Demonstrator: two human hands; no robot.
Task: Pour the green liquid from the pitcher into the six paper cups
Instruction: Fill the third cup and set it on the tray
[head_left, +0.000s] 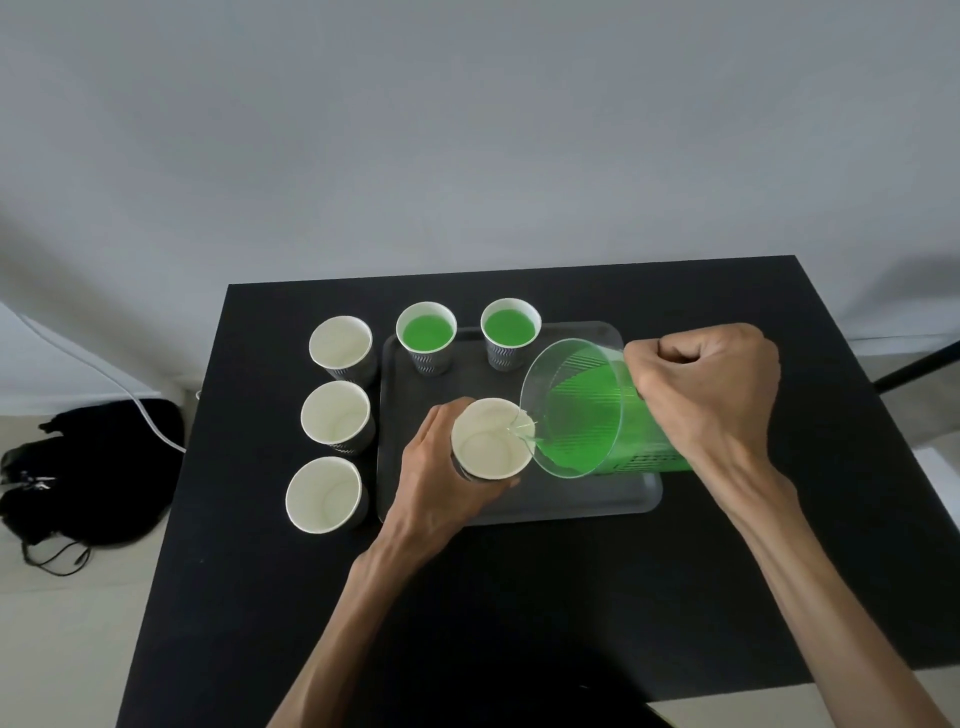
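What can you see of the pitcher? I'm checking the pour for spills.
The pitcher is clear plastic, with ribbed walls and printed markings near its base. It is tipped steeply leftward above the grey tray. Its spout meets the rim of the empty paper cup that the left hand holds. Green liquid fills its lower side to the spout. The right hand is closed around its handle side. No spill is visible.

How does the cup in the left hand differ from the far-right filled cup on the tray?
The held cup looks empty, its pale inside bare; the far-right cup holds green liquid. The held cup is gripped by the left hand under the pitcher spout; the far-right cup stands free at the tray back edge. Both are patterned paper cups of similar shape.
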